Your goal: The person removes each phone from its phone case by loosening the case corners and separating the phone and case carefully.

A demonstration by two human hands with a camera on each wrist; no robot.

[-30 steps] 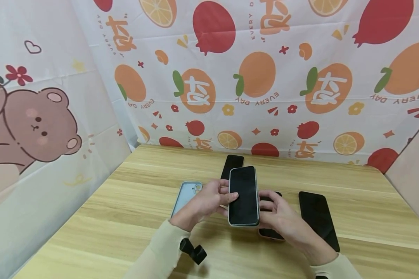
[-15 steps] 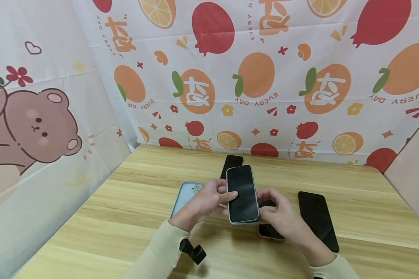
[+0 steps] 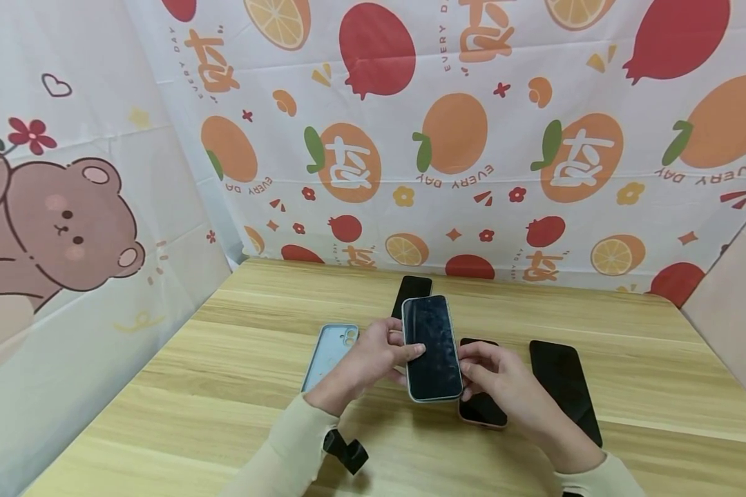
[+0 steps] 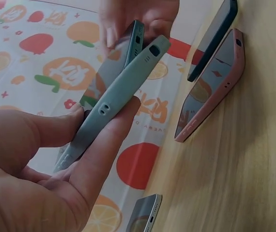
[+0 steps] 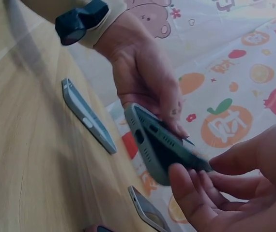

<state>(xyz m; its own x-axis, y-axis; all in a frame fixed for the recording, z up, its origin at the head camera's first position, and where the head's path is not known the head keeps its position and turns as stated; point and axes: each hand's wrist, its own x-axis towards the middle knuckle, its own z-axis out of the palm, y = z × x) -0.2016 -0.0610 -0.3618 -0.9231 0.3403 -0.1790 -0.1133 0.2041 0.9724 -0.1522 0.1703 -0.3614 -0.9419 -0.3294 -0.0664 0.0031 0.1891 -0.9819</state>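
A smartphone with a dark screen (image 3: 435, 328) is held up over the table, tilted partly out of a pale green phone case (image 4: 116, 94). A wedge-shaped gap between phone and case shows at the port end in both wrist views. My left hand (image 3: 373, 355) grips the case from the left, thumb over the screen edge and fingers behind. On the opposite side my right hand (image 3: 506, 376) pinches the phone's edge; its thumb (image 5: 235, 157) and fingertips are close to the corner, right beside the case rim.
On the wooden table (image 3: 193, 400) lie a light blue case (image 3: 328, 352) at left, a black phone (image 3: 412, 290) behind the held one, a pink-edged phone (image 3: 483, 412) partly under my right hand, and another black phone (image 3: 562, 376) at right. Printed cloth (image 3: 404, 159) hangs behind.
The phone and case have shifted slightly left and tilted. My right fingers have moved along the right edge toward the lower corner, while my left hand keeps its grip.
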